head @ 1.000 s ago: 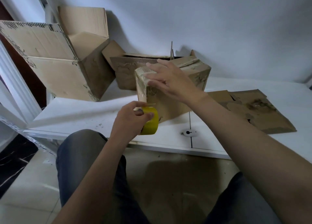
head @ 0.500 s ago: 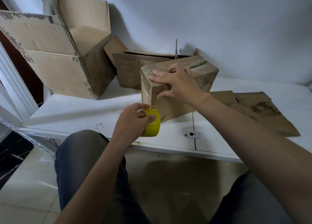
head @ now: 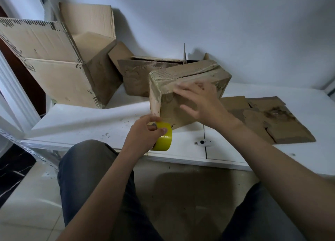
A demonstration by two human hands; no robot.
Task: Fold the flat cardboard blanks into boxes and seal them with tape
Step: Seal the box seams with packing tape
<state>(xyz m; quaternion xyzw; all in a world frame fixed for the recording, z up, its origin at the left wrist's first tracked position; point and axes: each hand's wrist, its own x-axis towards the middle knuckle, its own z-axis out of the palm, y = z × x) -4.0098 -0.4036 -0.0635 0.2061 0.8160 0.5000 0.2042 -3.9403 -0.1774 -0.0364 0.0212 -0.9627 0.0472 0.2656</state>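
White table (head: 90,124) bears box (head: 190,72) beneath right hand (head: 203,104).

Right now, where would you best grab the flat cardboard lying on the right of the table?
Probably by its near edge, from the table's front. The flat cardboard lies flat on the table, with nothing standing up to grasp; that edge faces the person and looks thick enough to pinch.
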